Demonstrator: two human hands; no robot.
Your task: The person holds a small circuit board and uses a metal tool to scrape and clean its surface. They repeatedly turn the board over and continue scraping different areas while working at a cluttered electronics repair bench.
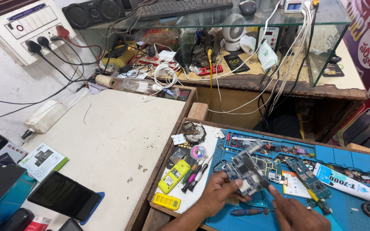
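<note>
My left hand (219,191) pinches a bare phone frame (246,170), a grey, see-through shell with its insides showing, and holds it up just above the blue work mat (343,156). My right hand (298,211) is closed around a thin dark tool (265,184), its tip touching the lower edge of the frame; whether that tool is tweezers or a pick I cannot tell.

As I judge it, the phone is well into being stripped: the frame is open and bare, and loose circuit boards (305,173) lie on the mat beside it. Nothing looks put back together yet, so the rebuild looks to be all ahead.

The mat's top row of shallow compartments holds small screws and bits, too small to sort by eye. A white glue tube (343,182) lies across the mat to the right, and a blue-handled screwdriver (246,211) lies near my left wrist. On the white sheet left of the mat sit a yellow keypad phone (174,176), a yellow battery (166,201), a few screwdrivers (195,173) and a small tape roll (198,152). The glass case (322,47) beyond holds a small white fan (234,32), cables and clutter. On the pale table (116,141) to my left lies a dark phone (65,196), screen up.
</note>
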